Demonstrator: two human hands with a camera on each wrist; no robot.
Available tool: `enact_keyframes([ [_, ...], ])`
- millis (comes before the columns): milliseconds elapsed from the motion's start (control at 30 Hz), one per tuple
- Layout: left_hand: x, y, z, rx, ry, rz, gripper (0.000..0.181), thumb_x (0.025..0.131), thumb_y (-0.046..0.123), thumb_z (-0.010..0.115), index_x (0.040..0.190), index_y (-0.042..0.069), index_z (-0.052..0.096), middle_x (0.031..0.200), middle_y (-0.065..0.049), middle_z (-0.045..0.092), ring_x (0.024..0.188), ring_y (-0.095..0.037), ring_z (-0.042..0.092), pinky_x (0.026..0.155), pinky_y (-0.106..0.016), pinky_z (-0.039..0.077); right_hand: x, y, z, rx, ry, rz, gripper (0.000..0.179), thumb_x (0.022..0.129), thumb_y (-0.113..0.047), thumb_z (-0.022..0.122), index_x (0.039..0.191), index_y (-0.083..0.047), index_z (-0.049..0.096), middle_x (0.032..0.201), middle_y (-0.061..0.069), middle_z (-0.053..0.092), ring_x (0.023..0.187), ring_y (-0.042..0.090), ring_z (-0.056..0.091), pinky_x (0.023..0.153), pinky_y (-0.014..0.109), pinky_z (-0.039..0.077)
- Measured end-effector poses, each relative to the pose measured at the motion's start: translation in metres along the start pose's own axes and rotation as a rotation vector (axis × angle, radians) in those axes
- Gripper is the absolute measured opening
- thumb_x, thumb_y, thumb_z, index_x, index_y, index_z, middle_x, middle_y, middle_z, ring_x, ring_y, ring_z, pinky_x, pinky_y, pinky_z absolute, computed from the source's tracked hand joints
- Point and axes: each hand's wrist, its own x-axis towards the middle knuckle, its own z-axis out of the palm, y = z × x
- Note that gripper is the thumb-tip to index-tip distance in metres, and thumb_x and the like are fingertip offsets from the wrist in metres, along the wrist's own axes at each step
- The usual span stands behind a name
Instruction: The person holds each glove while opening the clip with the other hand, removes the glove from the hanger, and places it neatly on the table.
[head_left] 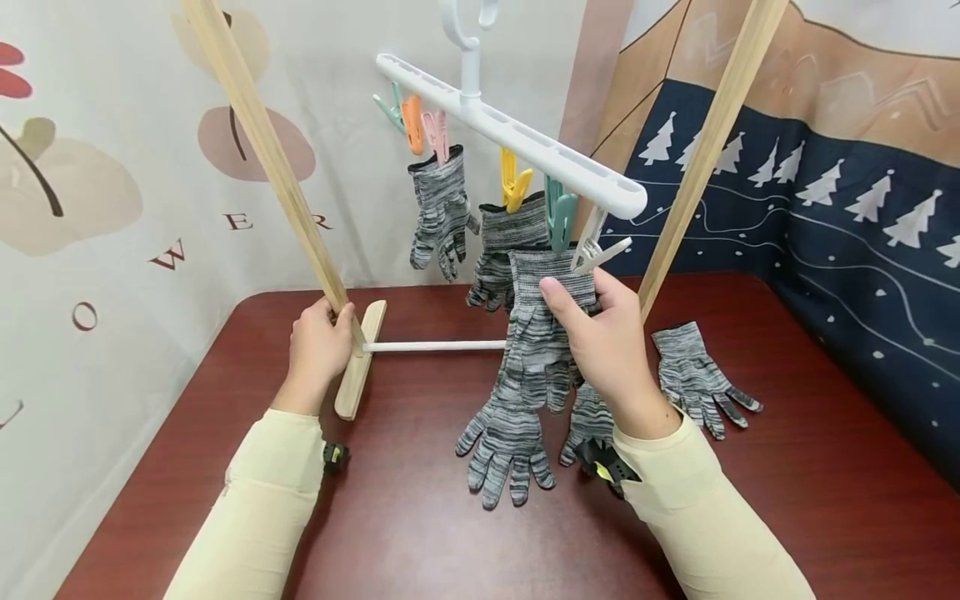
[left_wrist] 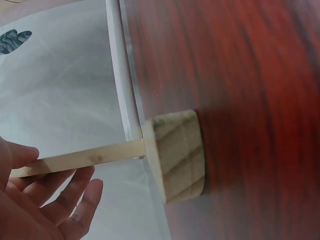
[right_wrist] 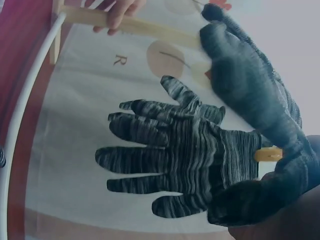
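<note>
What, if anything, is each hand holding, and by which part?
The left hand grips a pale straight wooden post near its lower end; the right hand pinches a grey striped knitted glove by its cuff.

On the red bench (head_left: pixel 408 508) I see a wooden foot (head_left: pixel 352 392) and one flat glove (head_left: pixel 688 375) (whether others touch down, I can't tell).
</note>
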Motion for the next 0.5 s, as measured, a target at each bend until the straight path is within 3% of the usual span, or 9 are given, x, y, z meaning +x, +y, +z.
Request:
enact_keyframes([
  [300, 0.0017, 0.0007, -0.0016, -0.003, -0.003, -0.006, 0.04, 0.105, 0.038, 0.046, 0.112, 0.004, 0.067, 0.106, -0.02, 0.074, 0.098, -0.039, 0.07, 0.085, -0.056, 0.05, -0.0058, -0.009, 0.0061, 0.072, -0.051, 0.012, 0.019, 0.099, -0.018, 0.064, 0.11, -0.003, 0.068, 0.084, -0.004, 0.069, 0.071, 0.011, 0.066, 0.066, 0.028, 0.057],
  [500, 0.0018, 0.0017, -0.0024, 0.023, -0.019, -0.02, 0.037, 0.106, 0.037, 0.045, 0.112, 0.006, 0.066, 0.107, -0.019, 0.073, 0.098, -0.041, 0.069, 0.081, -0.056, 0.049, -0.006, -0.0065, 0.0106, 0.026, -0.083, -0.04, 0.015, 0.098, -0.015, 0.065, 0.103, -0.002, 0.07, 0.072, -0.009, 0.062, 0.068, 0.008, 0.058, 0.064, 0.024, 0.05],
])
